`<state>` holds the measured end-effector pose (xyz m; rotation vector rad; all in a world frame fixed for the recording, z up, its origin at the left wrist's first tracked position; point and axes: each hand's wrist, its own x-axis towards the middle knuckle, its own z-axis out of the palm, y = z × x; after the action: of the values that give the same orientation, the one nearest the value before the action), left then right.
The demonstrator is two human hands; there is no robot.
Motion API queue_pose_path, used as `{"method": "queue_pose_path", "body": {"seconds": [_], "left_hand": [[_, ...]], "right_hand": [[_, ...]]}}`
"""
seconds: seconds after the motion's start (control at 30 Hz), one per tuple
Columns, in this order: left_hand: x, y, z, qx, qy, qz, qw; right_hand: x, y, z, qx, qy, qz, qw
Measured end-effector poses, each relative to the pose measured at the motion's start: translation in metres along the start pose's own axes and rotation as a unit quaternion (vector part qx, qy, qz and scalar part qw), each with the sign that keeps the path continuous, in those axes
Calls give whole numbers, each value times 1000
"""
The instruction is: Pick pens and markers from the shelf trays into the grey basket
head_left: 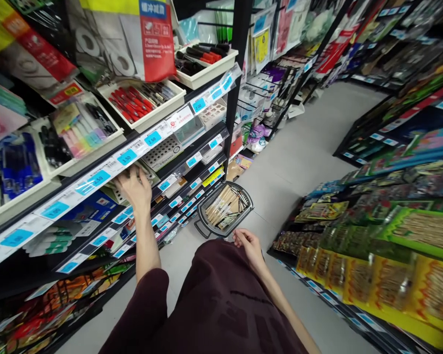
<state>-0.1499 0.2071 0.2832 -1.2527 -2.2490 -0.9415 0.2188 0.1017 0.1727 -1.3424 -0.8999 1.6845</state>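
My left hand (136, 187) reaches in under the price strip of the shelf. Its fingers are slightly apart and bent over a light perforated tray (120, 192); the fingertips are partly hidden. Close beside it stands another perforated tray (162, 153). In front of my body, my right hand (249, 243) hangs with its fingers curled together, and whatever they may hold is hidden. Just beyond it, a dark shopping basket (203, 196) sits on the floor with several wooden-handled brush-like items (223, 204) and thin sticks inside.
Pen trays with red pens (131, 104), blue pens (20, 164) and black-and-red markers (203, 54) line the upper left shelf edge. Dark shelf uprights (234, 83) rise beyond. Yellow packets (358, 280) hang along the right shelf. A grey floor (299, 147) runs between the shelves.
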Motion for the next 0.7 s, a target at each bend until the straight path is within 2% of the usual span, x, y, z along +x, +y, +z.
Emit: {"method": "queue_pose_path", "body": {"seconds": [0.1,0.2,0.23,0.3,0.33,0.4,0.43,0.47,0.5,0.53,0.6,0.7], "left_hand": [[-34,4,3,-62,12,12,998],[-91,17,18,-148,-24,30,988],[-114,23,24,-176,-60,51,981],[-162,39,34,-222,-212,120,944],[-186,47,37,-233,-318,169,903],[-227,64,41,-218,-517,265,784],[-244,71,41,-208,-586,302,723],[-256,76,40,-202,-632,326,674],[-265,81,39,-198,-656,340,644],[-271,84,39,-197,-664,345,634],[-272,86,40,-182,-652,351,647],[-261,83,45,-151,-630,372,665]], "right_hand": [[-2,5,-4,3,8,6,1000],[-2,11,-6,13,16,16,1000],[-1,12,-6,17,18,22,999],[1,15,-5,23,18,34,999],[2,17,-4,23,16,38,999],[3,18,-3,21,7,41,999],[4,19,-2,20,0,39,999],[4,19,-1,20,-6,36,999],[3,20,0,21,-13,33,999],[3,20,1,24,-18,30,999],[2,22,1,29,-24,28,999],[1,26,0,32,-19,31,999]]}}
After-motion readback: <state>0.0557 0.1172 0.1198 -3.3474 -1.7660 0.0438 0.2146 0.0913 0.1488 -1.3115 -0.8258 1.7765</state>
